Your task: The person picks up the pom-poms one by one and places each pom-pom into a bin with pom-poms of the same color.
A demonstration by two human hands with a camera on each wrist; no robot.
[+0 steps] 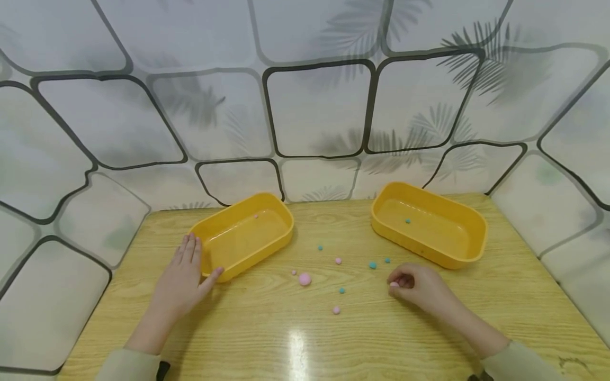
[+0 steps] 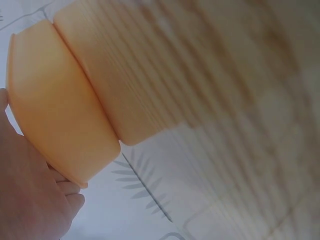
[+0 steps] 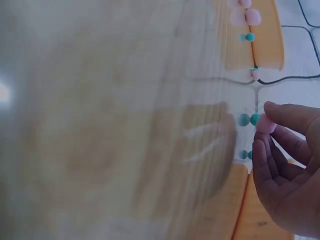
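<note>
My right hand (image 1: pixel 424 288) pinches a small pink ball (image 3: pixel 266 124) between thumb and fingertips, low over the table in front of the right yellow tray (image 1: pixel 429 248). At the left end of the other yellow tray (image 1: pixel 257 259), my left hand (image 1: pixel 183 278) rests against the rim, fingers straight and thumb stretched along the front side. Between the trays lie loose balls: a larger pink ball (image 1: pixel 304 279), smaller pink ones such as the front one (image 1: pixel 336 310), and several blue-green ones, including one (image 1: pixel 373 265) near the right hand.
A tiny pink ball (image 1: pixel 256 216) lies inside the left tray and a blue-green one (image 1: pixel 407 221) inside the right. The wood-grain table (image 1: pixel 248 338) meets a patterned wall covering (image 1: pixel 319 111) at the back and sides.
</note>
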